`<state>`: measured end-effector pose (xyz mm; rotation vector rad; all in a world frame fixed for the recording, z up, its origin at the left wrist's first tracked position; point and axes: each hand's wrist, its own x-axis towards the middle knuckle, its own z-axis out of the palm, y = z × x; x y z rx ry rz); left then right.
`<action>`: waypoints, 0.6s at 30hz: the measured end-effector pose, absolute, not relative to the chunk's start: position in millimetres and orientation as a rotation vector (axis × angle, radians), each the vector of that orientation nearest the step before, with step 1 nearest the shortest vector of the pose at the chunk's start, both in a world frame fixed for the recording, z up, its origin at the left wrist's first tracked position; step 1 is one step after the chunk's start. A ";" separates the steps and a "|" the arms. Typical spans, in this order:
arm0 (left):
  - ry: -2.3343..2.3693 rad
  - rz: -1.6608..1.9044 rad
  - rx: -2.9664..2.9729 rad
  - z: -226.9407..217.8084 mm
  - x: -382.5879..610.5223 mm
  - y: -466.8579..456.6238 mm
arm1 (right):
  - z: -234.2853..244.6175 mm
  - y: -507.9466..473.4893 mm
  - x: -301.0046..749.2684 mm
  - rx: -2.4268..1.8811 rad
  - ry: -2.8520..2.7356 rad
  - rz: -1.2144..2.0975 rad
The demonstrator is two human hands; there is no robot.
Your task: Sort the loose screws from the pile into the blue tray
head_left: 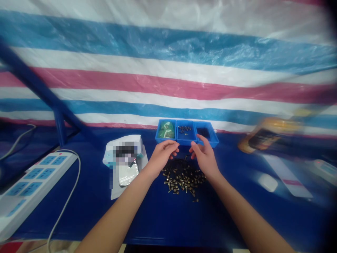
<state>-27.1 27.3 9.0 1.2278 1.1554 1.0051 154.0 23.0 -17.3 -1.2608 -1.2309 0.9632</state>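
My left hand (164, 153) is raised over the far left side of a pile of small brass-and-dark screw-like pieces (184, 180). Its thumb and fingertips are pressed together; whatever is between them is too small to make out. My right hand (205, 156) faces it across a small gap, with the index finger stretched out and the thumb apart from it. Nothing shows in that hand. Just beyond the fingertips stand three joined blue bins. A green bag lies in the left bin (157, 136), several small metal pieces in the middle bin (186, 142), dark material in the right bin (214, 140).
At left are a white power strip (39, 179) with a cable and a blue metal frame (39, 82). A white packet (128, 175) lies nearer. To the right are a blurred yellow-brown bottle (263, 135), a small white case (268, 182) and a white strip (288, 175). Striped sheeting hangs behind.
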 end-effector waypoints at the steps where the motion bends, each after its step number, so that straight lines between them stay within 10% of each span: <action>1: 1.169 1.004 1.256 8.0 -27.6 27.7 | -18.1 24.2 156.5 -1.282 -1.274 0.945; 18: 1.444 0.620 2.244 -17.8 -29.8 23.6 | -32.0 28.4 176.7 -1.456 -2.345 0.318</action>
